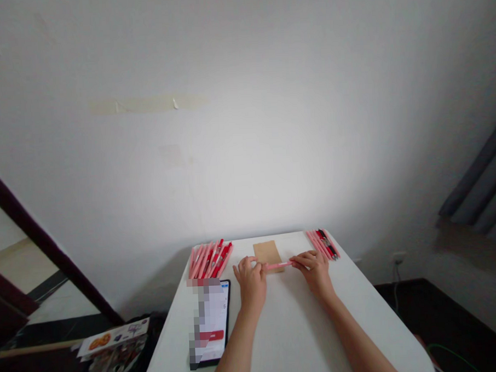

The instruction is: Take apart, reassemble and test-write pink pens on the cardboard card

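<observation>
A pink pen [278, 266] is held level between both hands, one end in each. My left hand [251, 279] pinches its left end, fingers curled. At the other end, the fingertips of my right hand [314, 268] close on the pen. Just behind it lies a flat brown rectangle, like kraft paper or a small notebook [267, 251], partly covered by my left fingers and the pen. On the left of the table is a pile of pink and red pens [210, 260]. A smaller row of pink, red and black pens [323, 244] lies at the far right.
A phone [213, 324], partly blurred out, lies beside my left forearm on the white table [295, 337]. The wall [246, 153] rises behind the table. A bag with a printed box [115, 340] stands on the floor at left. A socket with a cable [398, 259] is at right.
</observation>
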`<state>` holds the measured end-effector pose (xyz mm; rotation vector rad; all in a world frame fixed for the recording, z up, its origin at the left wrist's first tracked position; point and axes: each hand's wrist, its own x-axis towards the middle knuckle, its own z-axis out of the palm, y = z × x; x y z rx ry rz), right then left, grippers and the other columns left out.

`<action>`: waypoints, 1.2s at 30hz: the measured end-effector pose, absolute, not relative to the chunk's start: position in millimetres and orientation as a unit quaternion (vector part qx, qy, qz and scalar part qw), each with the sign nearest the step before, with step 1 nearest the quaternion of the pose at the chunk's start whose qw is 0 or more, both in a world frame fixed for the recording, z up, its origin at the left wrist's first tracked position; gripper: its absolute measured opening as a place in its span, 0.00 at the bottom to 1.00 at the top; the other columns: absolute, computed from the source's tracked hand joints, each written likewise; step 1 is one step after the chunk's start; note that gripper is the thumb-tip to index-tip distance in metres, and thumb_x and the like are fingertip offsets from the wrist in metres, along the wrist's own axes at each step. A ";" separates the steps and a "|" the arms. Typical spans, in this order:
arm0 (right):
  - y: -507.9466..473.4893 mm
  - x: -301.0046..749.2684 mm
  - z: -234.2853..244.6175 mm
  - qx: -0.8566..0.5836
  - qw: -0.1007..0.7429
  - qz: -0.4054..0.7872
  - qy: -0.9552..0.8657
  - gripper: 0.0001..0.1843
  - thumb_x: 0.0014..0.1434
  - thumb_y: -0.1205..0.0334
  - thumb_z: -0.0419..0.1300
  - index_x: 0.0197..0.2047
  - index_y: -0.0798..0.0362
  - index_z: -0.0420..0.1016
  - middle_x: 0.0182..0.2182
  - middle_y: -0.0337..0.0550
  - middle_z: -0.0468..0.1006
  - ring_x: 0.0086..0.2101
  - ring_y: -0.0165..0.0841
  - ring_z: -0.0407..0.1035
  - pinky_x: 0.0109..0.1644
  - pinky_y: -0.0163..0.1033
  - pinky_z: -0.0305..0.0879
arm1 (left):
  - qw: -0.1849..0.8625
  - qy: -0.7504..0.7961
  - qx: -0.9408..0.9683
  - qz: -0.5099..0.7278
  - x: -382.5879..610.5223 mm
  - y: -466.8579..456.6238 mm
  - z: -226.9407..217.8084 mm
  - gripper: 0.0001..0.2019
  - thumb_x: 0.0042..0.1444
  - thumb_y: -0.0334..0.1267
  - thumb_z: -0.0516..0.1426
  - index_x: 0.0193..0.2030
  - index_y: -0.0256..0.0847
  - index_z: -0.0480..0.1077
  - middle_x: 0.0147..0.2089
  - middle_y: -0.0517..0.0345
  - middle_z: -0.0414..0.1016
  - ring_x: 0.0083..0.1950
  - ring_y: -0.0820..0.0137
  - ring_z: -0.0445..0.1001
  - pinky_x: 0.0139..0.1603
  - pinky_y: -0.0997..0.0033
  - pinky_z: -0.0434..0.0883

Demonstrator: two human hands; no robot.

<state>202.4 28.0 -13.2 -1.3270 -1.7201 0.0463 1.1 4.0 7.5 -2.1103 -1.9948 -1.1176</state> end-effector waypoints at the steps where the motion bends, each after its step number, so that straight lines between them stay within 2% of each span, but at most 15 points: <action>1: 28.0 202.7 -13.2 -0.540 0.466 0.020 -0.701 0.16 0.62 0.45 0.54 0.38 0.39 0.82 0.35 0.39 0.81 0.42 0.41 0.64 0.51 0.49 0.52 | 0.011 -0.640 -0.677 -0.363 1.0 4.0 7.7 0.13 0.61 0.42 0.50 0.37 0.44 0.76 0.50 0.52 0.70 0.57 0.59 0.63 0.64 0.35 0.52; 6: 26.8 203.6 -11.4 -0.544 0.463 0.021 -0.700 0.15 0.62 0.46 0.54 0.38 0.39 0.81 0.35 0.39 0.81 0.42 0.42 0.64 0.51 0.49 0.52 | -0.006 -0.629 -0.681 -0.375 1.0 3.1 9.0 0.10 0.56 0.38 0.57 0.45 0.48 0.72 0.52 0.53 0.69 0.59 0.59 0.62 0.64 0.35 0.51; 11: 25.2 202.2 -9.4 -0.548 0.463 0.016 -0.696 0.15 0.62 0.47 0.54 0.38 0.38 0.81 0.35 0.40 0.81 0.42 0.42 0.64 0.51 0.50 0.52 | -0.016 -0.627 -0.685 -0.372 1.6 2.2 9.8 0.08 0.53 0.33 0.58 0.40 0.47 0.72 0.51 0.55 0.70 0.58 0.60 0.63 0.65 0.36 0.50; 15: 25.9 202.3 -10.1 -0.547 0.464 0.014 -0.696 0.14 0.62 0.48 0.54 0.38 0.38 0.81 0.35 0.40 0.81 0.42 0.41 0.65 0.51 0.50 0.53 | -0.009 -0.632 -0.684 -0.365 1.4 2.2 9.4 0.06 0.57 0.37 0.55 0.38 0.46 0.73 0.51 0.54 0.69 0.58 0.60 0.63 0.64 0.35 0.50; 23: 25.2 202.6 -9.3 -0.547 0.460 0.015 -0.699 0.15 0.62 0.48 0.54 0.38 0.39 0.81 0.35 0.41 0.81 0.42 0.41 0.65 0.50 0.49 0.54 | 0.005 -0.643 -0.680 -0.352 1.6 2.2 8.5 0.13 0.62 0.41 0.49 0.38 0.46 0.74 0.52 0.53 0.69 0.59 0.59 0.62 0.64 0.34 0.50; 26: 24.6 202.2 -9.0 -0.550 0.458 0.018 -0.698 0.15 0.62 0.47 0.53 0.39 0.39 0.81 0.36 0.41 0.81 0.43 0.42 0.64 0.52 0.51 0.53 | -0.005 -0.635 -0.684 -0.360 1.8 1.6 9.9 0.10 0.60 0.42 0.52 0.43 0.48 0.73 0.52 0.53 0.70 0.59 0.59 0.62 0.64 0.33 0.51; 29: 24.8 202.0 -9.4 -0.555 0.459 0.021 -0.693 0.16 0.62 0.46 0.53 0.38 0.39 0.81 0.36 0.42 0.81 0.43 0.42 0.64 0.52 0.51 0.52 | -0.013 -0.626 -0.686 -0.370 2.1 1.2 10.7 0.12 0.55 0.39 0.57 0.47 0.49 0.71 0.53 0.53 0.69 0.59 0.60 0.63 0.64 0.35 0.51; 32: 25.0 201.8 -9.6 -0.556 0.459 0.024 -0.692 0.17 0.62 0.46 0.52 0.38 0.39 0.81 0.35 0.42 0.81 0.43 0.42 0.64 0.52 0.51 0.52 | -0.021 -0.624 -0.687 -0.373 2.0 0.9 11.6 0.09 0.54 0.35 0.58 0.43 0.47 0.72 0.52 0.54 0.70 0.59 0.60 0.63 0.65 0.36 0.50; 36: 25.1 201.7 -9.8 -0.556 0.456 0.027 -0.694 0.16 0.62 0.46 0.53 0.39 0.39 0.81 0.36 0.41 0.80 0.43 0.42 0.63 0.52 0.52 0.51 | -0.020 -0.630 -0.684 -0.367 1.8 0.2 14.4 0.05 0.57 0.36 0.55 0.38 0.46 0.72 0.50 0.55 0.71 0.58 0.61 0.64 0.65 0.36 0.50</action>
